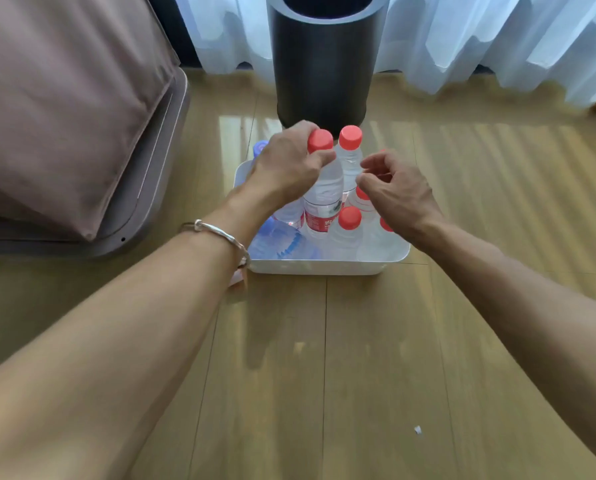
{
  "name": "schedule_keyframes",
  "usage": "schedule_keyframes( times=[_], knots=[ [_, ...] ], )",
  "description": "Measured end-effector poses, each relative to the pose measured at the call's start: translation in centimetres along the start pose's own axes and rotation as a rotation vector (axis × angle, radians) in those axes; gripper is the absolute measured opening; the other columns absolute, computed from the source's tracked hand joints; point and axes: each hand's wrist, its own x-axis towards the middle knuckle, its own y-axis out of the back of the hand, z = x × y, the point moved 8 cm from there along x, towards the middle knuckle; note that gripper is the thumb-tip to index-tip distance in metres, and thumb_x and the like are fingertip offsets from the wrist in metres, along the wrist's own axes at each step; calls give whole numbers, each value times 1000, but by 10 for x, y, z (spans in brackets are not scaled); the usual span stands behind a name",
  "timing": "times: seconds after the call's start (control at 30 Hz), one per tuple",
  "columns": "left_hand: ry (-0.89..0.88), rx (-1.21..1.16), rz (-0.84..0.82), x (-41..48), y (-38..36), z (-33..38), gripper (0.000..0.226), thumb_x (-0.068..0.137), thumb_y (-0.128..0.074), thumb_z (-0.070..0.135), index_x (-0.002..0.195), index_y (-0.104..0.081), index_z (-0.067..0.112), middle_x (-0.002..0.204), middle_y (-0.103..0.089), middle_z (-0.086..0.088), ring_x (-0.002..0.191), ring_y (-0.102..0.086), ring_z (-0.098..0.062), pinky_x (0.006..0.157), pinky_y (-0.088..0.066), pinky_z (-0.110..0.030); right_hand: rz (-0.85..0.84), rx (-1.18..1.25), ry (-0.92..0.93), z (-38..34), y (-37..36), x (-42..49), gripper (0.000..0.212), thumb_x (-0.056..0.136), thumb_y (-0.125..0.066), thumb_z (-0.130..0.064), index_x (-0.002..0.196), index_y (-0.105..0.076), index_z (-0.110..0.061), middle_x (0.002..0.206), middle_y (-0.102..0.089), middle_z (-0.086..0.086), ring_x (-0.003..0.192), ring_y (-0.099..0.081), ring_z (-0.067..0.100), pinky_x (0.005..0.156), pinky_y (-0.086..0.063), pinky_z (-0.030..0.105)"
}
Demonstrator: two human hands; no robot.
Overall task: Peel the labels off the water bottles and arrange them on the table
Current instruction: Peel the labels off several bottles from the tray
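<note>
Gripping labelled bottle (pixel 324 206) at the neck with left hand (pixel 286 168), fingers (pixel 319 157) clamped round it. Hovering at its 3 o'clock with right hand (pixel 397 195), fingers loosely curled on nothing, over white tub (pixel 317 267).

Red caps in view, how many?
5 red caps: one on the bottle the left hand grips; one just right of it; one toward the white bin's near side; two partly behind the right hand. More may be hidden by the hands.

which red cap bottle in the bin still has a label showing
The bottle that the left hand grips just below its cap: a red label wraps its middle. The other red-capped bottles in the white bin show only clear plastic.
</note>
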Motion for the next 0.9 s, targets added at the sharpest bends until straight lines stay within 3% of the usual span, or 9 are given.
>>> schedule_keyframes(
  times=[0.13,0.27,0.33,0.4,0.57,0.67,0.73,0.8,0.9],
  knots=[
    [-121,-199,152,14,52,24,29,98,-54,35,115,-61,13,94,-57,6,88,-54,-11,81,-45,-27,-51,138,-12,-3,3,7,37,95,-61,-29,129,-54,-18,118,-59,-2,110,-57,12,77,-46,13],
    [-117,-535,354,17,91,32,20,98,-49,38,89,-56,21,77,-52,10,70,-50,-3,70,-45,-21,-259,146,60,-18,-15,6,78,77,-75,-46,143,-39,-26,130,-51,-5,121,-51,10,100,-43,28],
    [-75,-616,423,18,99,29,27,99,-48,40,80,-53,22,71,-49,10,64,-48,-3,66,-43,-24,-360,220,97,-29,-28,3,80,71,-76,-45,139,-41,-25,123,-59,-5,108,-61,5,91,-49,23],
    [-21,-657,458,18,100,23,31,96,-51,45,75,-54,23,65,-50,12,59,-46,-4,65,-42,-28,-327,283,106,-35,-32,3,69,75,-79,-38,133,-46,-22,111,-65,-3,93,-66,-1,75,-54,16],
    [121,-706,409,18,81,10,44,90,-58,58,94,-63,15,78,-63,8,74,-60,-10,81,-56,-38,-196,206,149,-36,-29,-4,39,81,-77,-39,112,-59,-26,97,-69,-13,88,-66,-6,77,-51,14],
    [100,-709,296,12,67,12,71,78,-62,66,106,-63,1,82,-69,3,72,-63,-8,66,-53,-23,-242,397,111,-42,-38,-10,21,88,-72,-30,106,-61,-31,96,-72,-9,89,-69,0,80,-54,17],
    [99,-825,100,4,42,18,48,93,-55,53,93,-64,6,71,-68,5,65,-65,-10,63,-54,-24,-246,501,74,-49,-41,-9,26,87,-69,-38,110,-64,-27,103,-74,1,96,-71,14,88,-57,35],
    [112,-989,-56,-5,25,29,41,103,-41,44,96,-63,10,74,-68,-3,67,-67,-17,67,-59,-31,-278,604,46,-55,-44,-5,38,86,-61,-46,114,-64,-22,108,-73,9,102,-70,27,95,-54,49],
    [87,-1030,-67,-7,24,36,41,105,-36,40,93,-62,10,70,-70,-2,63,-69,-15,63,-59,-28,-268,728,-43,-59,-41,-2,57,81,-53,-64,116,-65,-22,113,-72,12,106,-69,32,100,-50,54]
  ],
)
